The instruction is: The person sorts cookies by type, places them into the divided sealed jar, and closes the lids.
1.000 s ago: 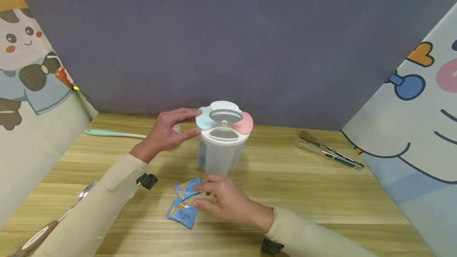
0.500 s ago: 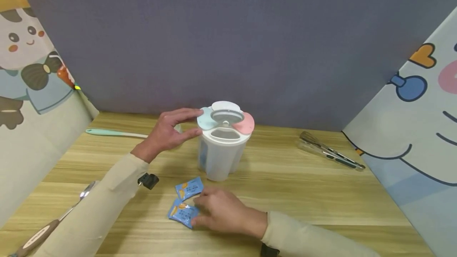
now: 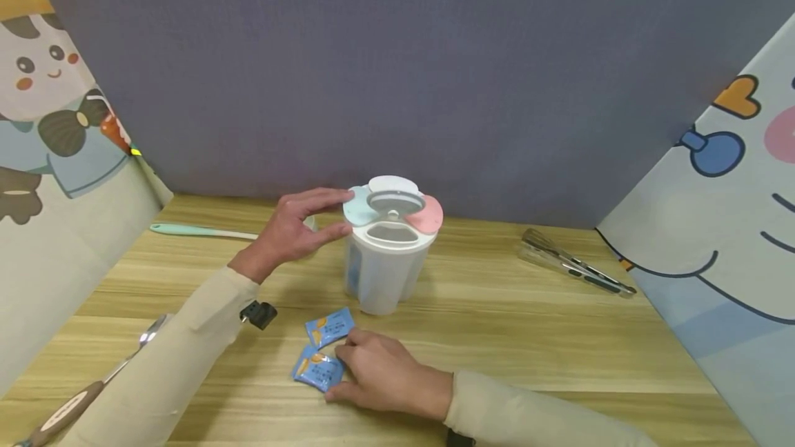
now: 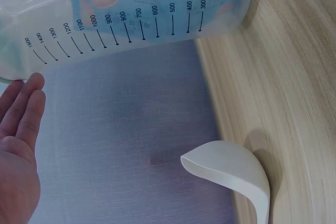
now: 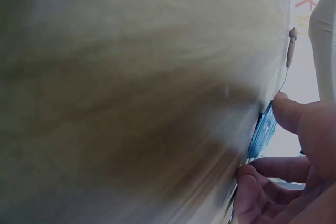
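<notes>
A clear storage canister [image 3: 386, 274] stands mid-table; mint, white and pink flaps top its lid, and a raised flap exposes the front opening [image 3: 393, 232]. Blue packaging [image 4: 157, 9] shows through its marked wall in the left wrist view. My left hand [image 3: 297, 223] touches the lid's mint side, its fingers mostly straight and its thumb at the rim. In front lie two blue snack packets. The farther packet [image 3: 330, 327] is untouched; my right hand [image 3: 391, 372] pinches the right side of the nearer packet [image 3: 317, 368], between thumb and index finger in the right wrist view.
A ladle with a mint handle [image 3: 180, 230] lies behind my left hand; its white bowl [image 4: 226, 163] shows in the left wrist view. A brown-handled metal spoon [image 3: 68, 409] lies at left, partly under my sleeve. Metal tongs [image 3: 577, 266] lie at right. A grey panel [image 3: 397, 74] stands behind.
My right hand has come down from above the packets toward the front and closed its fingers at the nearer packet's right side. My left hand and the canister stay in place.
</notes>
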The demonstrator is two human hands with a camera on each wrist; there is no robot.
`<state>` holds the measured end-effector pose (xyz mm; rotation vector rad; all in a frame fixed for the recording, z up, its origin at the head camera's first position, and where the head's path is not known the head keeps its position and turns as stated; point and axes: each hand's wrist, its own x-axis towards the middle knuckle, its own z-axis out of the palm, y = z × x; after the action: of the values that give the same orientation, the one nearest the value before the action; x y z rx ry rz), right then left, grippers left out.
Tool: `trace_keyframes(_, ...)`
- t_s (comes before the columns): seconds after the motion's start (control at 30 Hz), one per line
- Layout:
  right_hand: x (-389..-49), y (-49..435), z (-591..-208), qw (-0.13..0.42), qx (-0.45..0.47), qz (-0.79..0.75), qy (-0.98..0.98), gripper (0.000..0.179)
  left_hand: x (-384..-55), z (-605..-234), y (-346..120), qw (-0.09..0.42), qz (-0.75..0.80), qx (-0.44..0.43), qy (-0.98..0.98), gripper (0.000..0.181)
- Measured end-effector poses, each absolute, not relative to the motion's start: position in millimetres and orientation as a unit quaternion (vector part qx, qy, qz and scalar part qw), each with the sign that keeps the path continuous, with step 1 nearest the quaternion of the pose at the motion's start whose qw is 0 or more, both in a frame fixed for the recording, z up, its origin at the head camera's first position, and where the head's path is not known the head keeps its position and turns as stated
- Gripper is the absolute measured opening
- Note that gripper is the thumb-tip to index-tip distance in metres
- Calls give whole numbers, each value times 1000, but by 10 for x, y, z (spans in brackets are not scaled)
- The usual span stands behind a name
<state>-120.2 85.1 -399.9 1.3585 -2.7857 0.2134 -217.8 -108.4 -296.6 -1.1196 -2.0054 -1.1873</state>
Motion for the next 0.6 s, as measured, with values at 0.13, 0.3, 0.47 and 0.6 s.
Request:
trace_keyframes(0.13,-1205,860,-4011,23,439,64,-896,46,-2180,-2966,-1086,275,-442,-416,-746,45)
trace_keyframes(0.3,-1218,902,-4015,13,434,81,-897,49,-2172,-2958,-1084,275,-438,-414,-749,45)
trace_keyframes(0.47,-1229,954,-4017,-1,423,110,-899,50,-2163,-2952,-1082,275,-436,-413,-751,46)
trace_keyframes(0.6,-1247,993,-4031,-5,426,134,-895,46,-2163,-2950,-1080,282,-433,-413,-750,46)
